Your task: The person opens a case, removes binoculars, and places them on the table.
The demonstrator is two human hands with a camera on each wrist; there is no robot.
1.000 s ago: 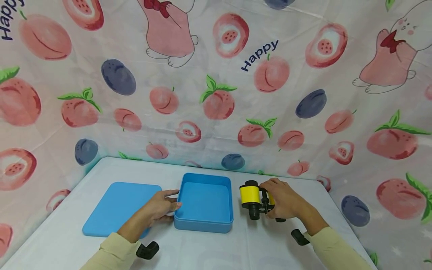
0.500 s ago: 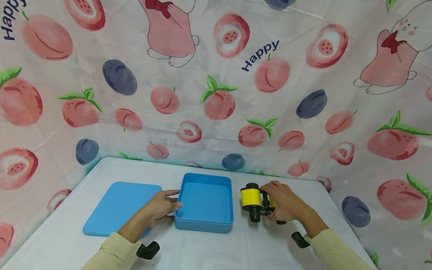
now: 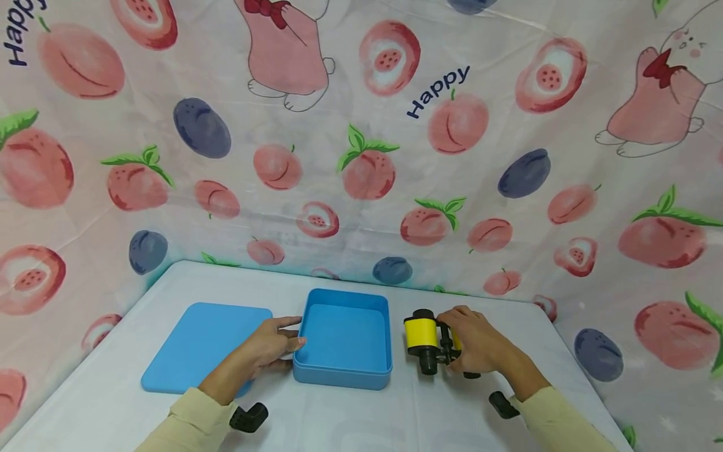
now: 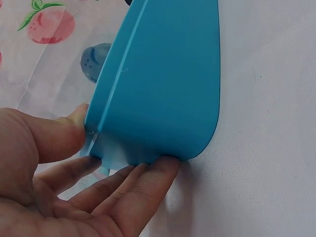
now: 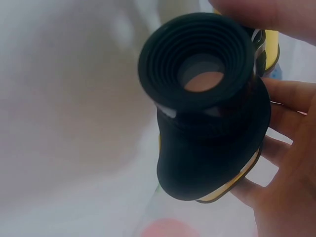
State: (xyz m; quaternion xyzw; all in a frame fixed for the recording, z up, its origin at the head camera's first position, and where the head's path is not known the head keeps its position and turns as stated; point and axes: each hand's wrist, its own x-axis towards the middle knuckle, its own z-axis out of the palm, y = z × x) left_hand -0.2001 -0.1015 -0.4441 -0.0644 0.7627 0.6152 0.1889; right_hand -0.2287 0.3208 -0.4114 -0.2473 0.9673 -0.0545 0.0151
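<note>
A pair of yellow-and-black binoculars [image 3: 421, 334] is on the right side of the table. My right hand [image 3: 477, 342] grips its right barrel, partly covering it. One black eyepiece [image 5: 197, 64] faces the right wrist camera, with fingers round the far side of the barrel. To the left stands an open blue box [image 3: 342, 376] with nothing inside. My left hand [image 3: 265, 345] holds the box's left wall. In the left wrist view its thumb [image 4: 59, 136] is at the rim and its fingertips touch the outer side.
A flat blue lid [image 3: 209, 345] lies left of the box, partly under the left forearm. The white table [image 3: 361, 427] ends at the back against a fruit-print cloth [image 3: 316, 150]. Black wrist devices [image 3: 248, 417] sit below both wrists.
My right hand has drawn the binoculars very slightly toward the front of the table. My left hand and the box stay put, and the head view has shifted a little.
</note>
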